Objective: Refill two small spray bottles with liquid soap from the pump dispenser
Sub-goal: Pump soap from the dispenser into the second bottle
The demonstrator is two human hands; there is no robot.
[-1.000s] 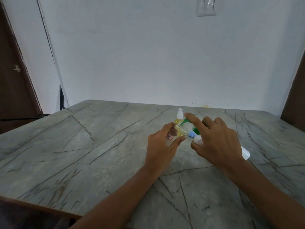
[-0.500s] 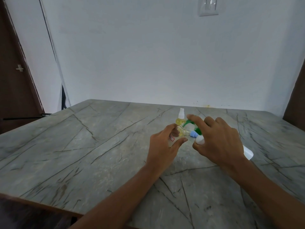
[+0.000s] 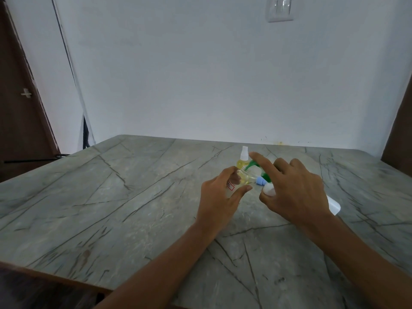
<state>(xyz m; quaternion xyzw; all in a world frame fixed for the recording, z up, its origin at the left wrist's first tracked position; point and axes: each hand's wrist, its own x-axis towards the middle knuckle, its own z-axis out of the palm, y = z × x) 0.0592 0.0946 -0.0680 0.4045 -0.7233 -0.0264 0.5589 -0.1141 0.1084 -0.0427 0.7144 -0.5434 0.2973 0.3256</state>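
A grey, dark-veined stone table (image 3: 111,208) meets a white wall (image 3: 200,74) with a switch (image 3: 280,8), and a dark door (image 3: 20,97) stands at the left. The left hand (image 3: 219,197) curls round a small bottle (image 3: 242,180). The right hand (image 3: 294,190) grips the tilted white dispenser (image 3: 333,205), index finger on its green pump (image 3: 253,164), the spout close to that bottle's top. A second bottle (image 3: 243,156) stands just behind, and a blue cap (image 3: 259,180) lies between the hands.
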